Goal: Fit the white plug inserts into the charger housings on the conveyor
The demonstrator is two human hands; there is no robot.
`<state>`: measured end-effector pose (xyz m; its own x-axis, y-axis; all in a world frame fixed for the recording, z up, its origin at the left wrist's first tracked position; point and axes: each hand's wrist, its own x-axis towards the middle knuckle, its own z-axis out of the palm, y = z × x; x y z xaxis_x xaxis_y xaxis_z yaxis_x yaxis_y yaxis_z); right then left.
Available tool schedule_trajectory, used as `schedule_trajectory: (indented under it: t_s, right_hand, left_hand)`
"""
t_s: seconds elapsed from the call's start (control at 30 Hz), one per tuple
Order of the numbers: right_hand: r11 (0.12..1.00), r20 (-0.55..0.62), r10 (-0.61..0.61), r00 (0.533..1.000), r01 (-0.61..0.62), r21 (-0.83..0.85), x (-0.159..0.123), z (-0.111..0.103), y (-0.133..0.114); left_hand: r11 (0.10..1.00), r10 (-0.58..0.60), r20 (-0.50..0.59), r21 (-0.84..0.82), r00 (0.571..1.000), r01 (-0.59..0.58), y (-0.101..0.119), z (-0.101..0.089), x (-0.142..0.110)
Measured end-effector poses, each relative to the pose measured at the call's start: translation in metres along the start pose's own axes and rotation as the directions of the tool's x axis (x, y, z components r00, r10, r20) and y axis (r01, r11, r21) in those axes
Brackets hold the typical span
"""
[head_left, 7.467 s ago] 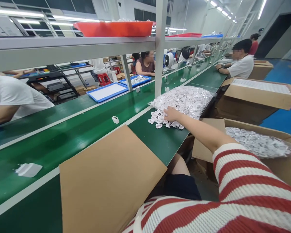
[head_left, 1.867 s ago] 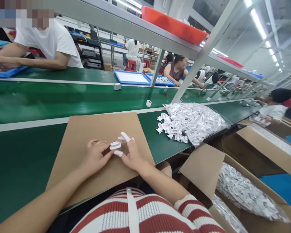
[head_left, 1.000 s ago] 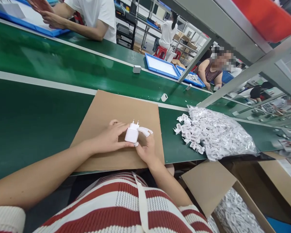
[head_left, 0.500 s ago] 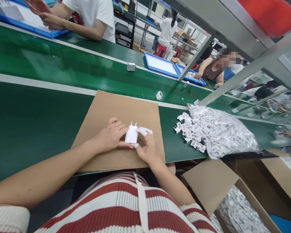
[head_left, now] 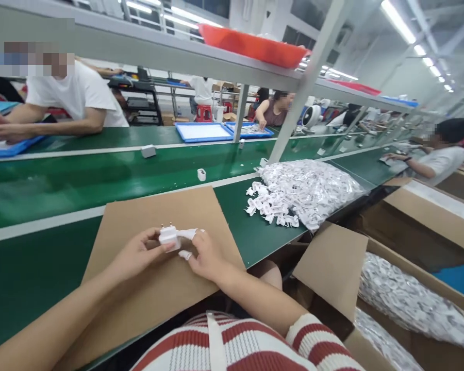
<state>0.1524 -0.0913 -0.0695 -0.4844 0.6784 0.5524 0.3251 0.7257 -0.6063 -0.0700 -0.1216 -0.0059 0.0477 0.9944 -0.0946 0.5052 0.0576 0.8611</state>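
As hands [head_left: 139,251] touch it, the charger [head_left: 169,238] looks plain.

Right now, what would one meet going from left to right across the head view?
Far-left co-worker, left hand, white plug adapter, right hand, loose white plug parts, clear bag of parts, far-right co-worker.

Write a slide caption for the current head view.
Left hand gripping a white plug adapter above a cardboard sheet, right hand beside it.
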Motion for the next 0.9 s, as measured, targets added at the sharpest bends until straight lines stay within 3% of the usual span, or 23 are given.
schedule_trajectory:
  t_s: [0.1,0.23,0.33,0.43,0.5,0.57,0.6,0.67,0.73,0.8,0.83,0.9]
  right_hand:
    - [0.999,-0.039,0.034,0.999,-0.034,0.002,0.005,0.000,-0.002]
    - [1.000,-0.070,0.025,0.997,-0.024,0.008,0.011,0.005,0.001]
    - [1.000,-0.069,0.020,0.997,-0.020,-0.010,0.015,0.011,0.004]
    - [0.985,-0.069,0.159,0.985,-0.153,0.079,0.019,0.012,-0.003]
    - [0.939,0.013,0.245,0.969,-0.240,0.247,0.020,0.005,-0.013]
    - [0.897,0.128,0.223,0.966,-0.254,0.361,0.020,-0.009,-0.023]
    - [0.904,0.159,0.187,0.969,-0.234,0.359,0.021,-0.019,-0.025]
    - [0.959,0.112,0.164,0.980,-0.185,0.214,0.022,-0.044,-0.019]
    - [0.972,0.029,0.233,0.972,-0.233,0.010,0.026,-0.072,0.002]
    - [0.921,-0.032,0.365,0.930,-0.366,-0.133,0.034,-0.099,0.036]
    - [0.871,-0.108,0.424,0.899,-0.438,-0.223,0.039,-0.112,0.056]
    - [0.791,-0.275,0.442,0.854,-0.516,-0.330,0.052,-0.134,0.095]
  left_hand:
    - [0.964,-0.034,-0.157,0.256,0.987,0.074,0.003,-0.034,0.040]
    - [0.837,-0.001,-0.368,0.508,0.930,0.202,0.002,-0.086,0.110]
    - [0.784,0.050,-0.459,0.568,0.887,0.250,-0.006,-0.118,0.159]
    - [0.784,0.028,-0.504,0.546,0.863,0.294,-0.015,-0.136,0.193]
    - [0.786,-0.016,-0.504,0.527,0.864,0.322,-0.023,-0.142,0.209]
    - [0.798,-0.058,-0.503,0.495,0.862,0.343,-0.032,-0.144,0.219]
    - [0.811,-0.073,-0.503,0.473,0.861,0.345,-0.038,-0.145,0.222]
    - [0.837,-0.092,-0.509,0.426,0.856,0.343,-0.050,-0.146,0.224]
    - [0.847,-0.132,-0.487,0.397,0.864,0.353,-0.060,-0.146,0.221]
    - [0.838,-0.163,-0.516,0.377,0.841,0.395,-0.063,-0.140,0.213]
    - [0.840,-0.137,-0.559,0.371,0.818,0.395,-0.062,-0.136,0.207]
    - [0.870,0.031,-0.649,0.392,0.760,0.299,-0.053,-0.123,0.193]
